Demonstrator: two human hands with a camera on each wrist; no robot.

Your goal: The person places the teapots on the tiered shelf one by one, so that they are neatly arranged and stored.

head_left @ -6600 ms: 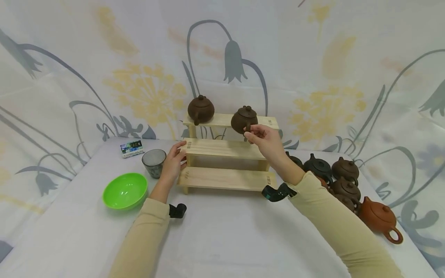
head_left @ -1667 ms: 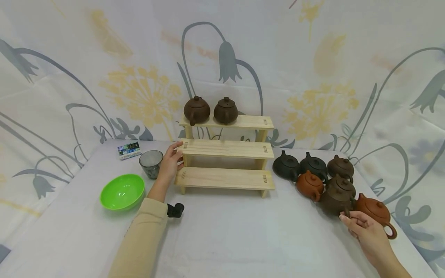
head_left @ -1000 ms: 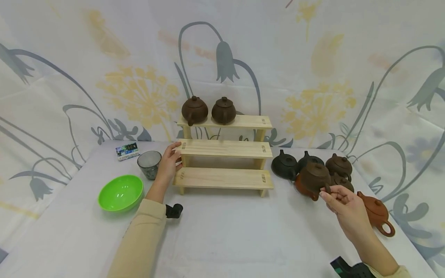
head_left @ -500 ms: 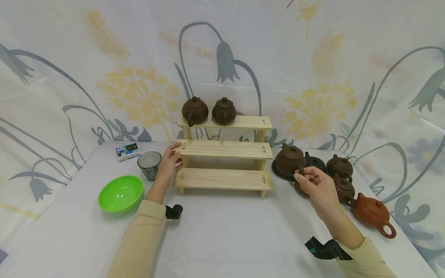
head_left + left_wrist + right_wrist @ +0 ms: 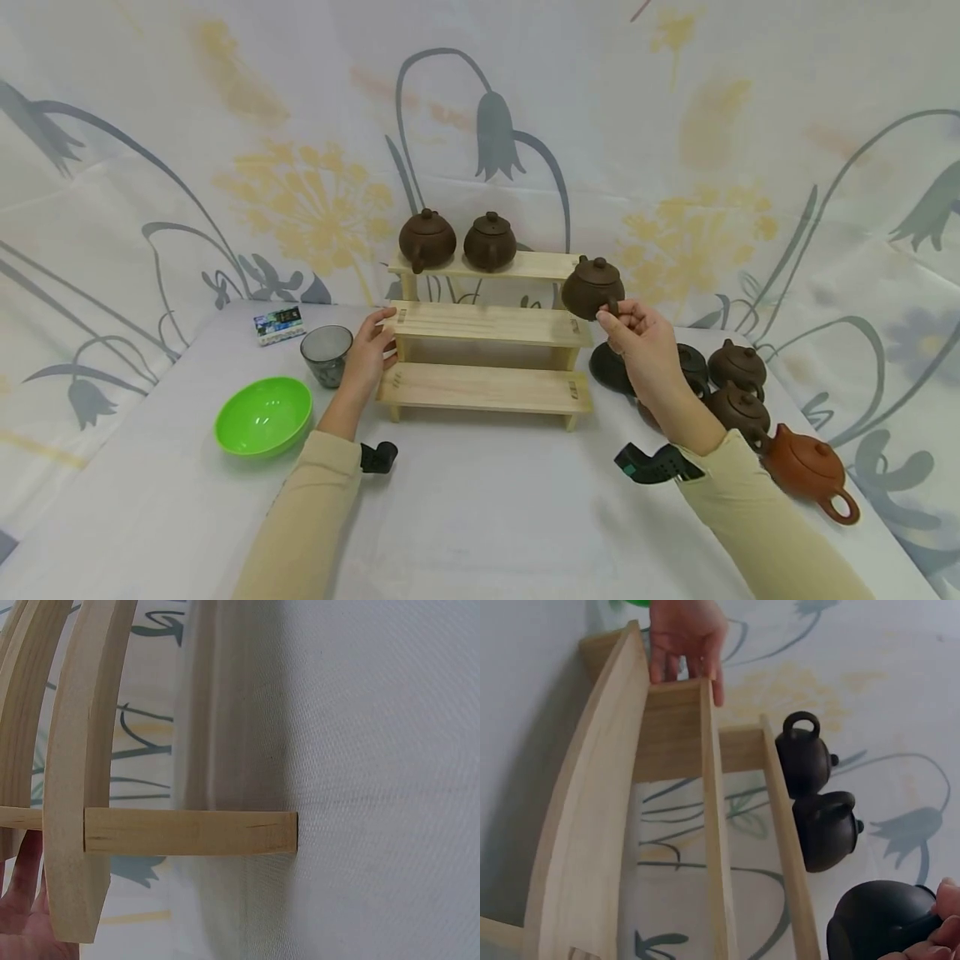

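Observation:
My right hand (image 5: 651, 354) pinches a dark brown teapot (image 5: 592, 287) by its handle, raised beside the right end of the top board. In the right wrist view the held teapot (image 5: 881, 922) is partly covered by fingers. A three-tier wooden shelf stand (image 5: 487, 323) stands mid-table. My left hand (image 5: 365, 358) holds its left end at the middle board, fingers above and below that board's edge. Two brown teapots sit on the top board: one at the left end (image 5: 427, 242), another (image 5: 490, 242) close to its right.
Several teapots cluster at right: black (image 5: 611, 367), brown (image 5: 737, 367) and reddish (image 5: 806, 467) ones, some hidden by my right arm. At left are a green bowl (image 5: 262, 417), a grey glass cup (image 5: 327, 354) and a small box (image 5: 278, 325). A patterned cloth hangs behind.
The second teapot was set on the top board. My right hand then took another brown teapot from the right cluster and carried it left and up. My left hand stayed at the stand.

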